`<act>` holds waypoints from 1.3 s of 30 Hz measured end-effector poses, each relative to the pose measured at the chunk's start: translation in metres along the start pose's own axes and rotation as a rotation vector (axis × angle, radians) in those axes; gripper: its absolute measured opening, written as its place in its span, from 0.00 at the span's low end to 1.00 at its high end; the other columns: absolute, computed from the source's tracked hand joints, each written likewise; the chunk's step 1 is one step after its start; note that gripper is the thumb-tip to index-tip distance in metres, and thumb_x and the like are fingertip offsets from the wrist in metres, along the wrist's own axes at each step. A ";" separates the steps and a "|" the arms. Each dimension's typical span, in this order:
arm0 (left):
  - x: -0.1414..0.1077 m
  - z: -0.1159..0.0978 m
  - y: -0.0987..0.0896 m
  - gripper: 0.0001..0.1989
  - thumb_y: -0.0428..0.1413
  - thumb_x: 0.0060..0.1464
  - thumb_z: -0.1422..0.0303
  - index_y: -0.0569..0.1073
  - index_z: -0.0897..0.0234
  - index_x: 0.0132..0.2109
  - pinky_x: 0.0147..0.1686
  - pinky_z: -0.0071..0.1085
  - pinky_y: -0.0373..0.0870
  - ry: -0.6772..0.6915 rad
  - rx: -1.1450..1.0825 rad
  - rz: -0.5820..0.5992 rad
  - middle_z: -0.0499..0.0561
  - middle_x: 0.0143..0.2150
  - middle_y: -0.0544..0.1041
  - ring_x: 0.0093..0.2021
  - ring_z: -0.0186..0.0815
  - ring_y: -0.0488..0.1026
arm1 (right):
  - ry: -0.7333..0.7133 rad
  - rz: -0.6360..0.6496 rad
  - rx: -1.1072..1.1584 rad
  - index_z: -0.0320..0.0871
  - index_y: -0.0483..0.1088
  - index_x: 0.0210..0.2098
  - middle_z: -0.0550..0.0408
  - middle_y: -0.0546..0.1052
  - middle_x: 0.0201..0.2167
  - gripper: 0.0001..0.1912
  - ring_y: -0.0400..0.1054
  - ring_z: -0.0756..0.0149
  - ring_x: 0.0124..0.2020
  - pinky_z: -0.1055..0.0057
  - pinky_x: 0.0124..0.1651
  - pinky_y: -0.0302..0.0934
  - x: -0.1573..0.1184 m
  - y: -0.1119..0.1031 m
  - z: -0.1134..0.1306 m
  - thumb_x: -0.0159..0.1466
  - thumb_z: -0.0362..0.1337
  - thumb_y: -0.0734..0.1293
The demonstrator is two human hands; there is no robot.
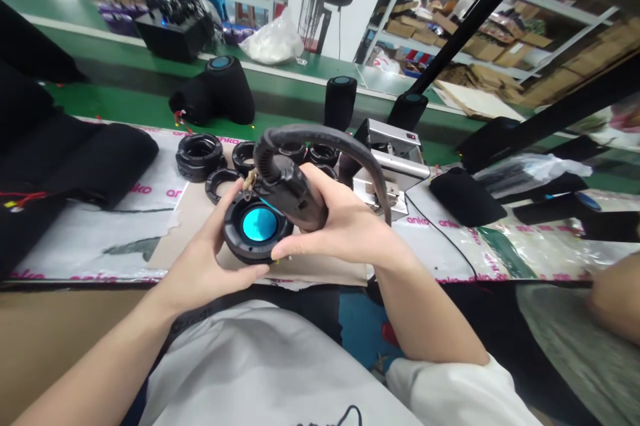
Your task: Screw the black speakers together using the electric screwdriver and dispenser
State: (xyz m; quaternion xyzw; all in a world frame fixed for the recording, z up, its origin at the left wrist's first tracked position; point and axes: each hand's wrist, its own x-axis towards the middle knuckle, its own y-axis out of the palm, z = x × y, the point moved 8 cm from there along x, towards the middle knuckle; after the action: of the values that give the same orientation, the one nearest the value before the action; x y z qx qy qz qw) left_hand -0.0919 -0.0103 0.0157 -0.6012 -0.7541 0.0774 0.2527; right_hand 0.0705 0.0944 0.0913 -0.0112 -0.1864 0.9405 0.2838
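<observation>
A round black speaker part [251,249] with a shiny blue disc in its centre is held in my left hand [200,269], fingers and thumb wrapped around its left and lower rim. My right hand [350,226] is closed around a black electric screwdriver [300,196], tilted over the part's right side. A thick black cable arches from the tool's upper end towards my right forearm. My right thumb touches the part's rim. The tool's tip is hidden from me. Just behind the part lie several black rings [199,154], some stacked, on the bench.
A silver machine [393,153] stands right of the rings, its cord trailing rightwards. Black fabric-covered cylinders [230,89] stand and lie around the green bench; a large black fabric piece [110,159] is at left. Another person's arm [617,296] shows at right.
</observation>
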 end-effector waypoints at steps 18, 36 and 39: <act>0.010 -0.001 -0.001 0.66 0.81 0.38 0.48 0.58 0.47 0.79 0.71 0.60 0.72 0.054 -0.241 -0.068 0.60 0.74 0.71 0.75 0.64 0.68 | 0.035 0.098 -0.107 0.50 0.74 0.51 0.63 0.79 0.41 0.27 0.75 0.64 0.42 0.75 0.34 0.65 0.011 0.002 0.008 0.57 0.45 0.84; 0.016 -0.022 0.000 0.38 0.74 0.49 0.57 0.73 0.61 0.64 0.60 0.41 0.79 0.055 -0.145 -0.052 0.58 0.61 0.81 0.61 0.52 0.81 | -0.152 -0.772 0.485 0.51 0.70 0.47 0.57 0.84 0.45 0.28 0.72 0.69 0.23 0.69 0.28 0.71 -0.078 -0.076 0.006 0.58 0.53 0.84; 0.015 -0.020 0.000 0.39 0.74 0.49 0.58 0.72 0.61 0.65 0.63 0.42 0.77 0.050 -0.143 -0.057 0.59 0.63 0.80 0.62 0.52 0.79 | -0.282 -0.923 0.533 0.53 0.70 0.48 0.63 0.79 0.31 0.26 0.70 0.70 0.22 0.71 0.29 0.72 -0.113 -0.092 0.009 0.62 0.56 0.82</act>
State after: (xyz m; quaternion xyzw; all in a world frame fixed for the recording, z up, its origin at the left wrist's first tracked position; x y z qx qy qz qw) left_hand -0.0852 0.0004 0.0375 -0.5978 -0.7679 0.0013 0.2300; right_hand 0.2130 0.1006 0.1232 0.2703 0.0365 0.7256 0.6318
